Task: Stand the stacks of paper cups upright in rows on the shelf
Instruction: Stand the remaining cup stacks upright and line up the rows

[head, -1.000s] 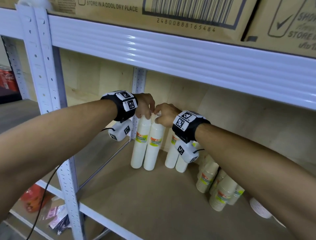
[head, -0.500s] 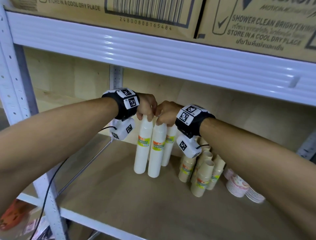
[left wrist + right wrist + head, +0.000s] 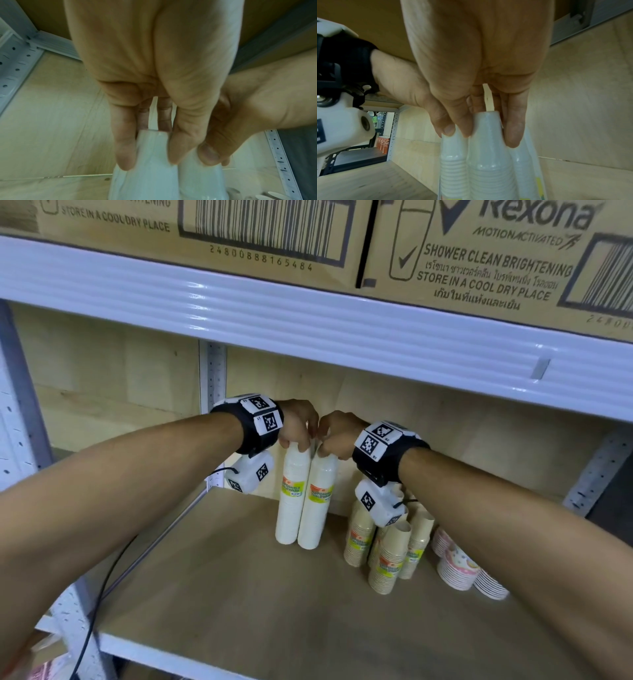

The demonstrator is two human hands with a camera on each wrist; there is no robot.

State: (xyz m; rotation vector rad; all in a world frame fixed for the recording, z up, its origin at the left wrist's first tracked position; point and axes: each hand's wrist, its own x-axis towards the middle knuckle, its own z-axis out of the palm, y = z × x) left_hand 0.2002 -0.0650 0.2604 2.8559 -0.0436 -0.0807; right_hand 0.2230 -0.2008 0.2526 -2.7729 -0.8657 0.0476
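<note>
Two tall white cup stacks in clear wrap stand side by side, touching, on the wooden shelf (image 3: 239, 594). My left hand (image 3: 298, 431) grips the top of the left stack (image 3: 289, 501), fingers curled around it (image 3: 150, 152). My right hand (image 3: 337, 436) pinches the top of the right stack (image 3: 318, 505), seen close in the right wrist view (image 3: 488, 135). There the left stack (image 3: 453, 169) stands just beside the held stack (image 3: 489, 169), and a third white stack (image 3: 522, 159) rises behind it. Both hands nearly touch each other.
Several tan cup stacks (image 3: 390, 556) stand upright to the right, partly under my right forearm. Patterned paper bowls (image 3: 457, 571) lie further right. The white beam (image 3: 342, 337) of the upper shelf hangs close above my hands. A perforated post (image 3: 214, 378) stands behind on the left.
Both hands keep hold of the stack tops. The two white stacks have come together and now stand straighter. The head view has swung right, bringing more of the tan stacks and bowls into sight.
</note>
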